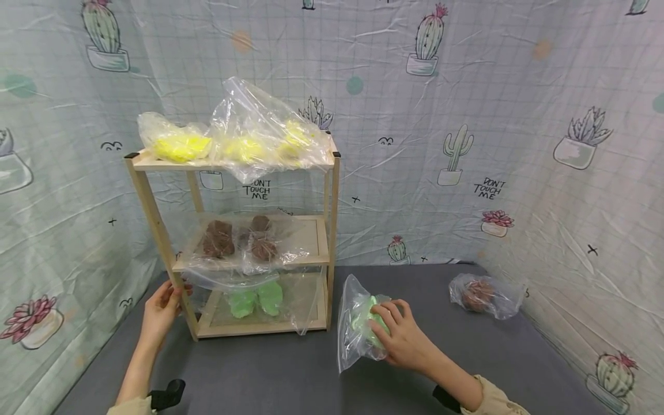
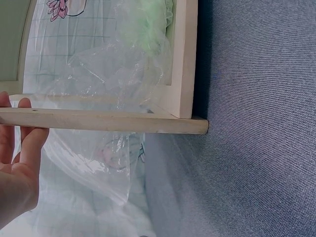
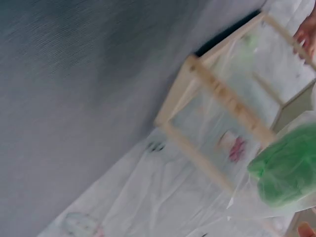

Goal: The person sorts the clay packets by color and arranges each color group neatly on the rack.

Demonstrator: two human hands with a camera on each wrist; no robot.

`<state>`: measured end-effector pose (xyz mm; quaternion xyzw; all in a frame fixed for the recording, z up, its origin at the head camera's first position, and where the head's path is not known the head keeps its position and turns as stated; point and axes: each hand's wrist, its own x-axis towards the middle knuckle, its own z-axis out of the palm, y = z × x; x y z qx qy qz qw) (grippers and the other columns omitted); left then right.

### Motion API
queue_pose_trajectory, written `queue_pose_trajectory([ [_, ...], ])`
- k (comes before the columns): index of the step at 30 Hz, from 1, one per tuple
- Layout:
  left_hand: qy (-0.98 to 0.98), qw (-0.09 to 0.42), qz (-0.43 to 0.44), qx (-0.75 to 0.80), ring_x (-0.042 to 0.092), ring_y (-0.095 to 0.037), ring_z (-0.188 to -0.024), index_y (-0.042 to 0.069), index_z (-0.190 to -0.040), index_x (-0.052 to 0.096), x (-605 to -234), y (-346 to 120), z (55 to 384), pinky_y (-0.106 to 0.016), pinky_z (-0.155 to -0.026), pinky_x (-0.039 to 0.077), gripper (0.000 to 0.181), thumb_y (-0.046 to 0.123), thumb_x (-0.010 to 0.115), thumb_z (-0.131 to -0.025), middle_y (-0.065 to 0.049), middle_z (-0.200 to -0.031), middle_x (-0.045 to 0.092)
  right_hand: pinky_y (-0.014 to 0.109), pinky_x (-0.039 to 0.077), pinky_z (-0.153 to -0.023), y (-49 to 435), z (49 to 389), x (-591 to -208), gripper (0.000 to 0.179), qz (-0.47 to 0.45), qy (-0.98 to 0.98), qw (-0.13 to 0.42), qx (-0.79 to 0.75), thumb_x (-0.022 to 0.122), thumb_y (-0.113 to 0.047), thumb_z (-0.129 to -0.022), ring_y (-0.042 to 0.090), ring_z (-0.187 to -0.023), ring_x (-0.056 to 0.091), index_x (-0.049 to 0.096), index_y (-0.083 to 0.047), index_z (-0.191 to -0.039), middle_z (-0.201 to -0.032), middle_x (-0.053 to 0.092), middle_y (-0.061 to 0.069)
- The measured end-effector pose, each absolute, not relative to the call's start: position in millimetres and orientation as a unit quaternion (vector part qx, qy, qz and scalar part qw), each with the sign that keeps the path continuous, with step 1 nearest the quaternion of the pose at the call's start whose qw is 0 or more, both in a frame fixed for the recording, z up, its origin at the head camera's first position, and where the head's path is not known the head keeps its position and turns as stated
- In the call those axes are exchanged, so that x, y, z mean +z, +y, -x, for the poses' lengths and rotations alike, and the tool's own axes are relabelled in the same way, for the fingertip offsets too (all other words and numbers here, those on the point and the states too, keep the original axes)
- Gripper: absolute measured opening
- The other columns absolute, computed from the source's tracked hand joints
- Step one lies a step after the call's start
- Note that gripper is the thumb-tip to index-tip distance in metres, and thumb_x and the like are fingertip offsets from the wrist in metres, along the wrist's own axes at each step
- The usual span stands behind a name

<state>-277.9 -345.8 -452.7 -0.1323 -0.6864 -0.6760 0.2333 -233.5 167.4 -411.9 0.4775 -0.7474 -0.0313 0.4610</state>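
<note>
My left hand (image 1: 158, 313) grips the front left post of a small wooden shelf (image 1: 259, 331), fingers and thumb round the post (image 2: 98, 120) in the left wrist view. To the right of the shelf, my right hand (image 1: 402, 339) holds a clear plastic bag (image 1: 349, 331) with a light green lump (image 3: 289, 165) inside, its fingers curled over the lump. On the shelf's bottom level lies another clear bag with green lumps (image 1: 270, 298). Bagged brown lumps (image 1: 218, 239) sit on the middle level, and bagged yellow lumps (image 1: 183, 148) on the top.
A clear bag with a reddish-brown lump (image 1: 478, 295) lies on the grey tabletop (image 1: 290, 374) at the right. Cactus-printed curtains (image 1: 394, 190) enclose the back and sides. Bag plastic overhangs the shelf's front edges.
</note>
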Motion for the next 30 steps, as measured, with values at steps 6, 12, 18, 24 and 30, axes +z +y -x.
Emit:
queue_pose_trajectory([
  [6,-0.708,0.246,0.1,-0.655,0.059,0.007,-0.084,0.017,-0.117,0.054,-435,-330,262,-0.01,-0.063,0.046,0.026,0.02,0.046,-0.092,0.018,-0.091,0.064,0.045,0.029,-0.08,140,223,-412,0.027,-0.502,-0.747,0.435,-0.038,0.02,-0.015,-0.088,0.022,-0.093,0.04,0.044,-0.014,-0.102,-0.11,0.044,0.009],
  [12,-0.724,0.241,0.072,-0.642,0.056,0.013,-0.082,0.029,-0.109,0.052,-410,-309,244,-0.007,-0.064,0.045,0.021,0.018,0.044,-0.093,0.025,-0.087,0.06,0.043,0.029,-0.082,112,220,-415,0.025,-0.524,-0.739,0.422,-0.039,0.019,-0.017,-0.095,0.018,-0.092,0.038,0.04,-0.017,-0.108,-0.112,0.042,0.006],
  [18,-0.74,0.24,0.047,-0.626,0.055,0.014,-0.082,0.032,-0.107,0.05,-408,-309,243,-0.006,-0.064,0.044,0.02,0.019,0.043,-0.093,0.027,-0.086,0.059,0.042,0.03,-0.082,83,229,-417,0.023,-0.518,-0.741,0.423,-0.053,0.016,-0.017,-0.099,0.015,-0.088,0.038,0.037,-0.018,-0.108,-0.11,0.041,0.002],
  [24,-0.738,0.238,0.057,-0.629,0.056,0.012,-0.084,0.022,-0.115,0.05,-411,-311,244,-0.007,-0.066,0.045,0.023,0.021,0.043,-0.094,0.024,-0.089,0.059,0.04,0.032,-0.078,58,248,-424,0.011,-0.491,-0.753,0.431,-0.078,0.032,-0.025,-0.097,0.014,-0.083,0.037,0.037,-0.02,-0.106,-0.112,0.043,0.001],
  [30,-0.732,0.234,0.068,-0.636,0.057,0.008,-0.087,0.006,-0.126,0.046,-432,-328,262,-0.009,-0.067,0.046,0.035,0.019,0.042,-0.094,0.019,-0.094,0.06,0.04,0.037,-0.077,40,268,-429,0.014,-0.462,-0.756,0.455,-0.082,0.033,-0.024,-0.097,0.014,-0.085,0.047,0.045,-0.023,-0.104,-0.112,0.051,-0.004],
])
